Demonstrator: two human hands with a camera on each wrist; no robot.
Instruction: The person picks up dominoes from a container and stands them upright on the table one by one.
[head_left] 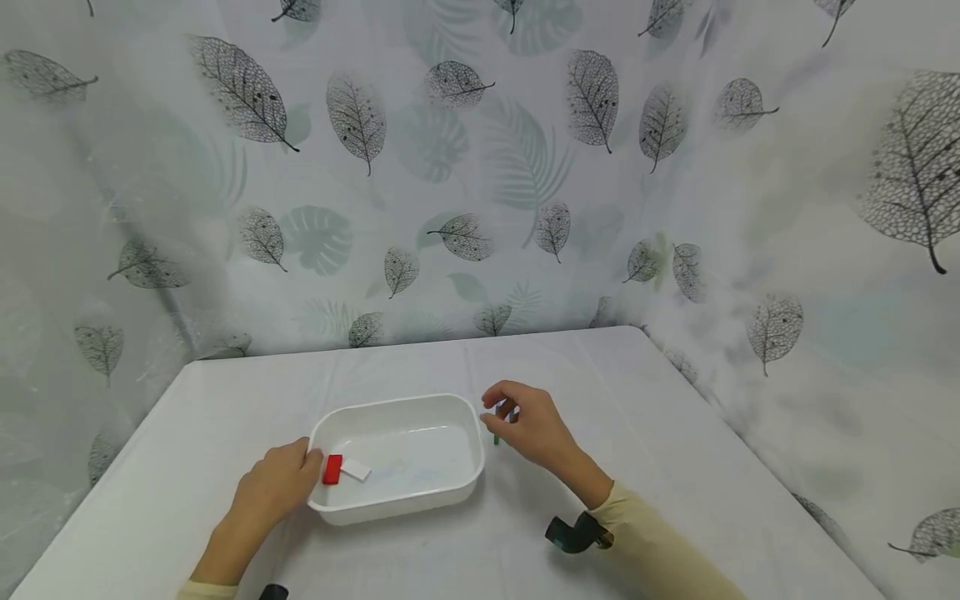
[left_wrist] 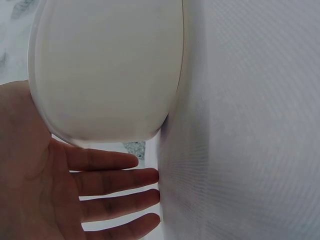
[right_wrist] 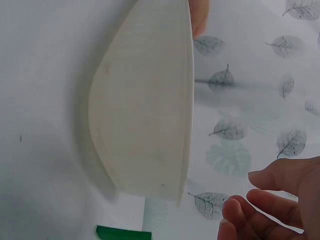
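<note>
A white oblong tub [head_left: 408,503] stands on the table. At its left end my left hand [head_left: 277,483] holds the rim, thumb over the edge; in the left wrist view its fingers [left_wrist: 117,181] stretch out straight beside the tub's outer wall [left_wrist: 107,70]. Inside, near that thumb, lie a small red block [head_left: 332,469] and a small white block [head_left: 356,470]. My right hand [head_left: 528,421] hovers by the tub's right end, fingers loosely bent, holding nothing. Below it is a small green piece [right_wrist: 124,233], mostly hidden by the hand in the head view.
A white-covered table [head_left: 645,467] spreads around the tub. Leaf-printed sheeting [head_left: 465,167] rises behind it and at both sides. Dark wrist-worn devices [head_left: 576,532] sit by the forearms.
</note>
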